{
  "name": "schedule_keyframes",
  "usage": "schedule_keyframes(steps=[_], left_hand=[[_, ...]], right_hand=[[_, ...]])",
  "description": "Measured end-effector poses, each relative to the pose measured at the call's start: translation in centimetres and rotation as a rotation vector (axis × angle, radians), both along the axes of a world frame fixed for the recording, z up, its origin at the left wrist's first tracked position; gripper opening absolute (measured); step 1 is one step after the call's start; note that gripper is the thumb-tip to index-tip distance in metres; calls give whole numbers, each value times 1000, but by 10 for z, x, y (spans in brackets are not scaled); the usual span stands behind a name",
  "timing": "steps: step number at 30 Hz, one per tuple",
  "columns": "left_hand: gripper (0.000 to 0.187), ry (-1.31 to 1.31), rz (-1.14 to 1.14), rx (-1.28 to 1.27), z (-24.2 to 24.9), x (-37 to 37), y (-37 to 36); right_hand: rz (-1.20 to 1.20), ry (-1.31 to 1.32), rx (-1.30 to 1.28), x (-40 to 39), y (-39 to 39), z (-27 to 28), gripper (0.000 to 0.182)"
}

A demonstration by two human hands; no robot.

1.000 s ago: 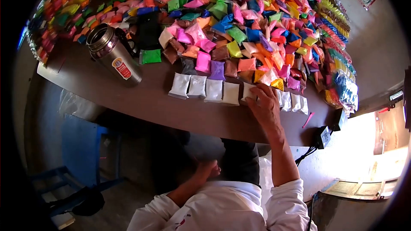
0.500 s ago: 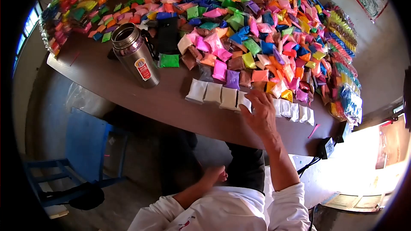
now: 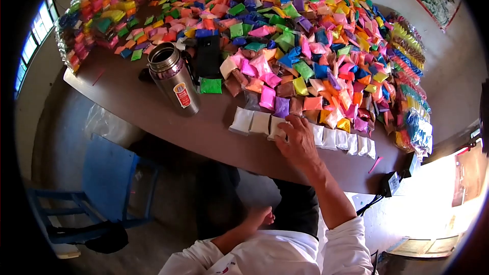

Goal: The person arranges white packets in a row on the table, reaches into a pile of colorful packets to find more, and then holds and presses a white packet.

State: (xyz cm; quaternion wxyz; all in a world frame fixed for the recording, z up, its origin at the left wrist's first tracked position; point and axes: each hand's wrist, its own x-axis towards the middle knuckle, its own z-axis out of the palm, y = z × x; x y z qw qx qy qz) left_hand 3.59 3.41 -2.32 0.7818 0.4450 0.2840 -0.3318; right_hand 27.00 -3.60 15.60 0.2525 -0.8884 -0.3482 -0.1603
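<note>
A row of small white packets point(image 3: 261, 122) lies along the near side of the brown table. My right hand point(image 3: 299, 145) is over the middle of this row, its thumb and fingers bent but apart. The fingertips touch one white packet point(image 3: 275, 128), and the hand covers part of its neighbour. Low in front of my body, near my lap, my left hand point(image 3: 259, 218) is closed with curled fingers; whatever it may hold is hidden. Just behind the row lie a purple packet point(image 3: 281, 106) and a pink packet point(image 3: 267, 98).
A large heap of coloured packets point(image 3: 316, 46) covers the table's far side. A steel flask point(image 3: 175, 84) stands open-topped beside a black phone point(image 3: 208, 56) and a green packet point(image 3: 210, 86). A blue chair point(image 3: 107, 173) is at left; a black adapter point(image 3: 391, 183) sits at the table's right edge.
My right hand has shifted left along the row by about one packet, while the white packets keep their line. The view has tilted slightly. My left hand stays curled near my lap.
</note>
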Motion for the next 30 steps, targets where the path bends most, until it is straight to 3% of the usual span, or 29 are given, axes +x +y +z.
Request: schedule_keyframes(steps=[5,8,15,17,20,21,22,24,28,30], left_hand=[[33,45,25,24,19,1,3],[31,16,102,-44,4,-5,4],[35,29,184,75,21,0,15],[39,-274,139,238,9,3,28],[42,-441,107,315,8,20,50],[41,-642,-13,485,-2,27,64],[41,-646,-20,489,13,36,75],[38,-962,-271,1299,41,59,98],[32,-879,-55,1246,39,71,141],[28,-869,-54,1469,28,63,154]], right_hand=[[94,-19,68,-6,33,10,36],[131,-32,87,-7,57,6,36],[142,-132,115,2,69,-19,27],[152,-125,150,0,67,-18,28],[141,-98,106,-1,65,-18,29],[146,-94,96,-1,64,-18,29],[140,-97,102,-1,64,-19,29],[135,-110,109,0,64,-24,29],[142,-124,166,-1,64,-20,31],[171,-82,120,-1,60,-13,32]])
